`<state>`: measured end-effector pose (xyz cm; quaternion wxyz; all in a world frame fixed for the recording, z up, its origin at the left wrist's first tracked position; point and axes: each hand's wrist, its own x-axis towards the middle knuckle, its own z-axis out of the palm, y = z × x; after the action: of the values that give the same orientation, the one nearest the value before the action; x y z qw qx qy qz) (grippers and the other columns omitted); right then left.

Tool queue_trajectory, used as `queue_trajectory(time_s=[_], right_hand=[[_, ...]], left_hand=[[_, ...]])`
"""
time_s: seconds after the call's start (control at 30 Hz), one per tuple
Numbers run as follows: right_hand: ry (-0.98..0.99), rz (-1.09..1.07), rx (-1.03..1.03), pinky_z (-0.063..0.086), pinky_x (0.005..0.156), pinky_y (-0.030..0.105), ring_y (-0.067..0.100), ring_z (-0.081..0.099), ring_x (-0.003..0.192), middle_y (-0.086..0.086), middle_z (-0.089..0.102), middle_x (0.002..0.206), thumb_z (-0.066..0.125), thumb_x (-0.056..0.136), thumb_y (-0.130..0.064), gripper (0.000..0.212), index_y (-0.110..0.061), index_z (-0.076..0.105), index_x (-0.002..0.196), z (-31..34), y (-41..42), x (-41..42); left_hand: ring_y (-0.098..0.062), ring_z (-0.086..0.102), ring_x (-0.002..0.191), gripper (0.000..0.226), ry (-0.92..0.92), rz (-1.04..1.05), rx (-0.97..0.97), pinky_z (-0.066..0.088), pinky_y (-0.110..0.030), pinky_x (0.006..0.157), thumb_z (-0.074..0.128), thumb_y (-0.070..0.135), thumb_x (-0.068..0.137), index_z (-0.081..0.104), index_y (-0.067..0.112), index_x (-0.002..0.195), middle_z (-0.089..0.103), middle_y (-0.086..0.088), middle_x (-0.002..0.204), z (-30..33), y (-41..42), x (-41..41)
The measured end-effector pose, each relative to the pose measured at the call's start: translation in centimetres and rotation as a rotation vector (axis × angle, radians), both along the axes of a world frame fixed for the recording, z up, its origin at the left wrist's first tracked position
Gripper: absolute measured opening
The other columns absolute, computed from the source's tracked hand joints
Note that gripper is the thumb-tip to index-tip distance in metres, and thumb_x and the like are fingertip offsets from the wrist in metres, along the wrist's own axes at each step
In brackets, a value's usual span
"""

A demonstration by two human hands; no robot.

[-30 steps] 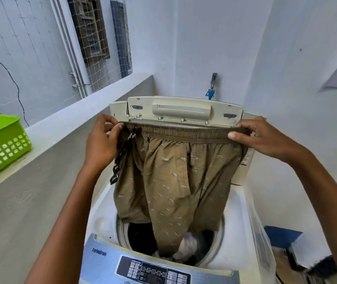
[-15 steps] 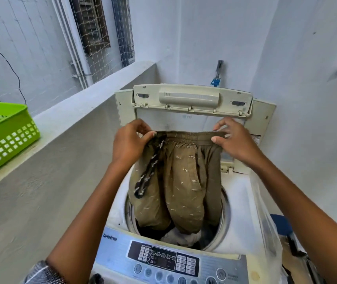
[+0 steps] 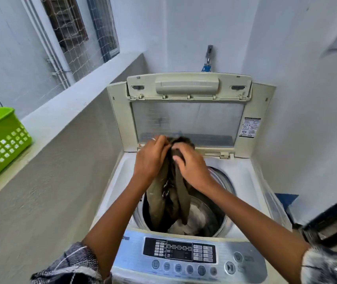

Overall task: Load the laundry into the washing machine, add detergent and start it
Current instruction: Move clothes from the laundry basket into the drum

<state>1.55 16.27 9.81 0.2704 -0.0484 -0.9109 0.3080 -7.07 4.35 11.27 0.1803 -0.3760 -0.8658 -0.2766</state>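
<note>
1. Two white walls meet behind the washing machine (image 3: 186, 261), which stands in a corner with its lid (image 3: 188, 111) raised upright against the rear wall.
2. A grey ledge (image 3: 67, 111) runs along the left, carrying a green basket (image 3: 1, 140); a netted window (image 3: 75, 27) sits above it.
3. A tap (image 3: 208, 58) projects from the wall just above the lid.
4. The left hand (image 3: 150, 160) and right hand (image 3: 192, 167) meet over the drum (image 3: 223, 201), fingers curled and pinching the bunched waistband of the brown shorts (image 3: 169, 197), which hang into the drum onto pale laundry (image 3: 194, 218).
5. The machine's left side is close beside the ledge wall; the control panel (image 3: 179, 251) lies nearest the person.
</note>
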Motion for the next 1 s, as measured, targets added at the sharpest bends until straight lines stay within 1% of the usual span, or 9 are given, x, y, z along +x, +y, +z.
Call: queue_trajectory(time_s=[0.1,0.17,0.2,0.3,0.4,0.63,0.7,0.8,1.0], right_hand=[[-0.709,0.114,0.185,0.022,0.115,0.05,0.029,0.019,0.143,0.004,0.015,0.157,0.058,0.089,-0.018,0.06,-0.026,0.031,0.143,-4.1,1.2,0.6],[-0.909,0.148,0.159,0.01,0.115,0.052,0.025,0.007,0.147,0.004,0.007,0.159,0.053,0.093,-0.018,0.061,-0.026,0.024,0.147,-5.7,1.8,1.8],[-0.919,0.131,0.111,0.011,0.115,0.051,0.023,0.009,0.147,0.004,0.011,0.159,0.051,0.094,-0.017,0.059,-0.025,0.026,0.146,-6.4,1.9,2.3],[-0.898,0.069,-0.019,0.025,0.113,0.046,0.022,0.028,0.14,0.001,0.027,0.154,0.053,0.093,-0.018,0.054,-0.025,0.033,0.143,-7.8,2.4,3.5],[-0.868,0.042,-0.122,0.033,0.109,0.043,0.023,0.039,0.132,0.004,0.037,0.147,0.053,0.092,-0.017,0.05,-0.022,0.038,0.139,-8.5,2.9,4.5],[-0.567,-0.058,-0.37,0.045,0.098,0.035,0.019,0.055,0.11,0.007,0.059,0.118,0.054,0.088,-0.005,0.033,-0.014,0.058,0.119,-9.0,5.1,8.0],[-0.514,-0.092,-0.419,0.047,0.092,0.023,0.015,0.056,0.105,0.004,0.061,0.115,0.054,0.088,-0.005,0.03,-0.014,0.06,0.117,-8.6,6.5,9.4],[-0.448,-0.147,-0.485,0.041,0.08,0.003,0.01,0.058,0.1,0.002,0.063,0.112,0.054,0.09,-0.003,0.027,-0.013,0.062,0.114,-8.1,9.7,11.9],[-0.264,-0.322,-0.703,0.047,0.083,0.016,0.008,0.062,0.093,-0.007,0.066,0.098,0.053,0.093,-0.006,0.02,-0.02,0.064,0.1,-7.1,18.3,18.0]], left_hand=[[-0.027,0.05,0.121,0.036,-0.248,-0.043,-0.376,0.034,-0.042,0.102,0.055,0.029,0.092,0.051,0.021,0.127,0.056,-0.006,0.131,-4.5,-1.1,-1.4],[-0.024,0.042,0.132,0.048,-0.364,-0.065,-0.508,0.019,-0.044,0.114,0.057,0.032,0.09,0.042,0.025,0.136,0.048,-0.004,0.142,-6.8,-2.1,-1.7],[-0.024,0.042,0.132,0.05,-0.404,-0.074,-0.512,0.02,-0.042,0.115,0.057,0.033,0.09,0.041,0.026,0.137,0.047,-0.004,0.142,-7.7,-2.5,-1.7],[-0.025,0.047,0.127,0.052,-0.523,-0.11,-0.482,0.037,-0.039,0.108,0.058,0.034,0.089,0.04,0.025,0.137,0.05,-0.006,0.14,-9.1,-3.0,-1.4],[-0.023,0.05,0.123,0.047,-0.654,-0.169,-0.44,0.041,-0.035,0.103,0.056,0.029,0.092,0.041,0.023,0.136,0.05,-0.006,0.136,-9.5,-2.5,-0.3],[-0.006,0.055,0.078,0.03,-0.832,-0.342,-0.26,0.05,-0.031,0.085,0.056,0.025,0.092,0.052,0.026,0.121,0.06,0.007,0.105,-10.3,1.9,5.2],[-0.002,0.058,0.078,0.028,-0.868,-0.398,-0.214,0.05,-0.027,0.084,0.056,0.023,0.093,0.053,0.027,0.12,0.061,0.009,0.102,-10.3,3.4,6.9],[-0.011,0.064,0.088,0.028,-0.92,-0.454,-0.184,0.052,-0.032,0.085,0.055,0.024,0.094,0.052,0.026,0.121,0.063,0.007,0.106,-9.8,6.7,9.5],[-0.005,0.06,0.087,0.022,-0.94,-0.537,-0.104,0.048,-0.02,0.08,0.054,0.026,0.095,0.056,0.029,0.116,0.064,0.01,0.106,-8.0,16.3,15.8]])
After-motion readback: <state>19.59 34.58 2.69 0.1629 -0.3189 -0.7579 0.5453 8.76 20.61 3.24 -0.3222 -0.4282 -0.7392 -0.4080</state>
